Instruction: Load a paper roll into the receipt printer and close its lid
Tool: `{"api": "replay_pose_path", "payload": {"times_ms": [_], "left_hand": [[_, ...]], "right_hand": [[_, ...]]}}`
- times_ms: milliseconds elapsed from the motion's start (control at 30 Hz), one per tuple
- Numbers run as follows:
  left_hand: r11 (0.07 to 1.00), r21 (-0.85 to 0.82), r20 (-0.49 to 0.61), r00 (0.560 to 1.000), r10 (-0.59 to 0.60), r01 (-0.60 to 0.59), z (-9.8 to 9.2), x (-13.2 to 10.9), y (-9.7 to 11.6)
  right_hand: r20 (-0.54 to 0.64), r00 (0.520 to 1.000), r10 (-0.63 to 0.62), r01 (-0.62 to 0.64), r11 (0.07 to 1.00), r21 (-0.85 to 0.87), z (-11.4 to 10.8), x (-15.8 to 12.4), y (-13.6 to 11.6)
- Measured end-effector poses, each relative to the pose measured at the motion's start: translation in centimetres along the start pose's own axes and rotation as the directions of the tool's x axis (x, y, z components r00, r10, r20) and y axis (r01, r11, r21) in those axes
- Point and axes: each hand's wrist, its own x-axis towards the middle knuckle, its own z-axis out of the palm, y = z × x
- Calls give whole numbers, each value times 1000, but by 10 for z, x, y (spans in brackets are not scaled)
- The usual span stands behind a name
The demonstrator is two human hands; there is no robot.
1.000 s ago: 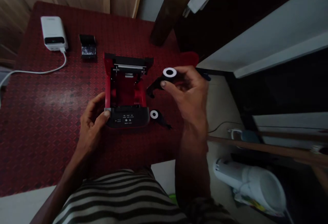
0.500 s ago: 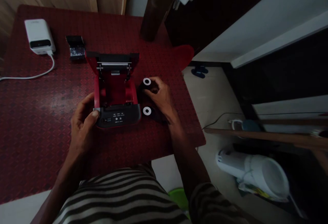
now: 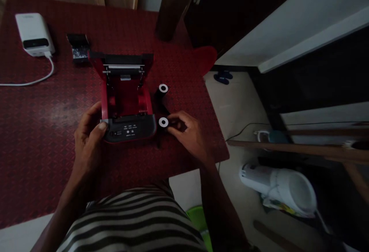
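Note:
A red and black label printer [image 3: 129, 129] stands on the table with its lid raised and its inner bay exposed. My left hand [image 3: 88, 131] grips its front left corner, thumb on top of the black panel and fingers down the side. Right of the printer are two upright black ribbon rolls with white ring ends. The far roll [image 3: 163, 89] stands free; a dark strip seems to run from it towards the near roll [image 3: 163, 122]. My right hand [image 3: 188, 131] pinches the near roll from the right, between thumb and fingers, close beside the printer's front right corner.
The red patterned table [image 3: 52, 152] carries a white power bank [image 3: 34, 34] with a white cable, and a small black open case [image 3: 80, 50] behind the printer. A tall dark bottle [image 3: 174, 7] stands at the back. A red stool [image 3: 206, 57] sits past the right edge.
My right hand has left the far roll and come nearer to me, onto the near roll. My left hand keeps its hold on the printer. The view has shifted slightly.

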Motion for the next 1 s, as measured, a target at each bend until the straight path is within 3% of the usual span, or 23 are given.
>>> {"api": "replay_pose_path", "payload": {"times_ms": [133, 300, 400, 500, 567, 667, 767, 867, 1000], "left_hand": [[1000, 19, 2, 1000, 10, -10, -1, 1, -1], [1000, -1, 37, 999, 12, -12, -3, 3, -3], [1000, 7, 25, 1000, 17, -17, -3, 4, -4], [1000, 22, 34, 999, 17, -18, -3, 5, -3], [1000, 6, 50, 999, 19, -19, -2, 5, -3], [1000, 8, 45, 999, 19, -20, -2, 5, -2], [1000, 19, 41, 999, 12, -13, -2, 4, 0], [1000, -10, 49, 999, 17, -17, -1, 2, 0], [999, -41, 93, 996, 17, -13, -1, 2, 0]], "right_hand": [[-67, 997, 43, -46, 998, -44, 16, -5, -7], [-89, 995, -55, 52, 998, -29, 32, -4, -9], [-95, 994, -46, 48, 999, 13, 40, -4, -7], [-109, 994, 15, -2, 994, 111, 34, -9, -7], [-96, 995, 40, -23, 985, 173, 19, -12, -15], [-35, 999, -29, 33, 992, 125, -11, -10, -41], [54, 979, -194, 195, 981, -12, -31, 8, -76], [163, 929, -333, 355, 926, -127, -28, 37, -104], [372, 859, -352, 464, 843, -272, -1, 74, -125]]}}
